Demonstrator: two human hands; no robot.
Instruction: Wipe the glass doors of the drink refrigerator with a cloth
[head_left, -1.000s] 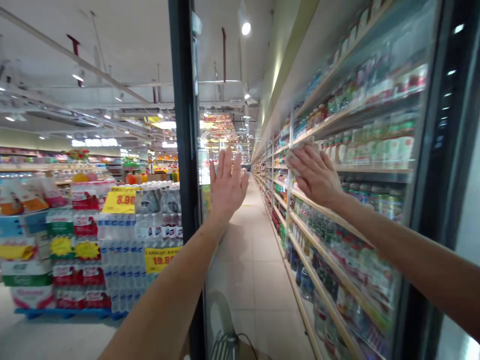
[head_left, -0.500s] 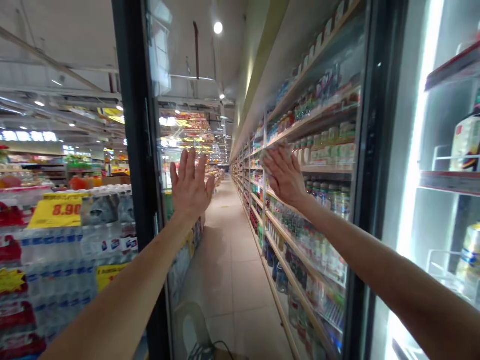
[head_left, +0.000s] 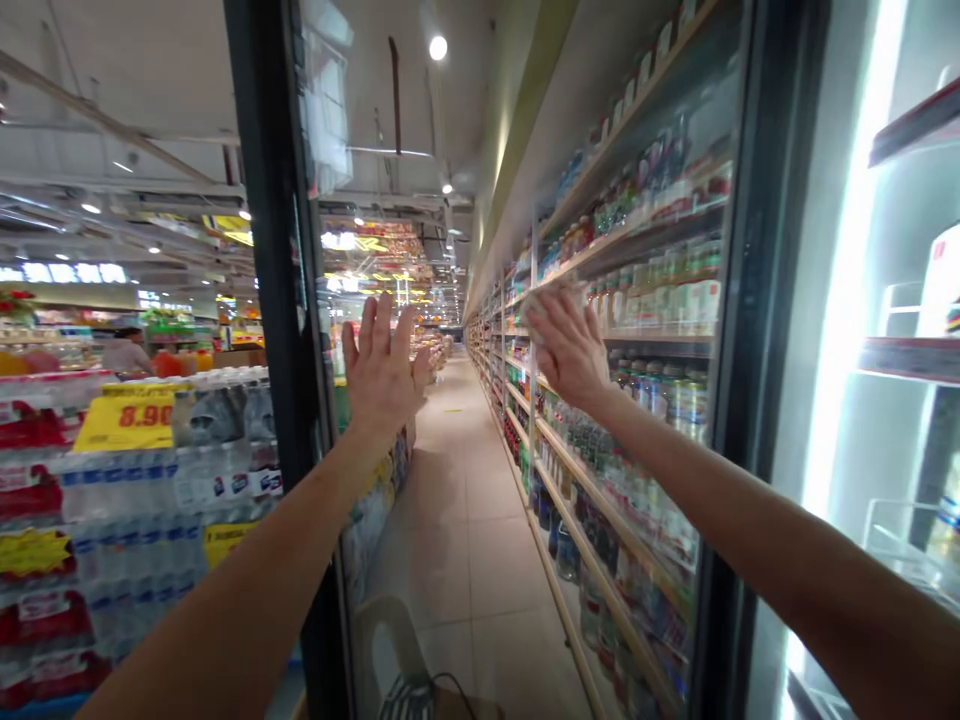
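A glass door with a black frame (head_left: 274, 200) stands swung out in front of me. My left hand (head_left: 381, 370) is laid flat toward the glass, fingers spread, with nothing in it. To its right, my right hand (head_left: 571, 345) presses a pale cloth (head_left: 577, 291) against the pane. Only the cloth's edges show around the fingers; the palm covers the rest. Both arms are stretched out at about the same height.
On the right is a lit cooler whose shelf (head_left: 911, 358) holds bottles. Stacked water bottles (head_left: 135, 490) with a yellow price sign (head_left: 124, 415) stand at left. Through the glass show a tiled aisle (head_left: 442, 560), long drink shelves and a chair-like shape (head_left: 390, 625). A person (head_left: 126, 352) is far left.
The view has shifted slightly, and the surroundings sit a little further right. Both hands keep nearly the same places on the door. A distant person now shows at left.
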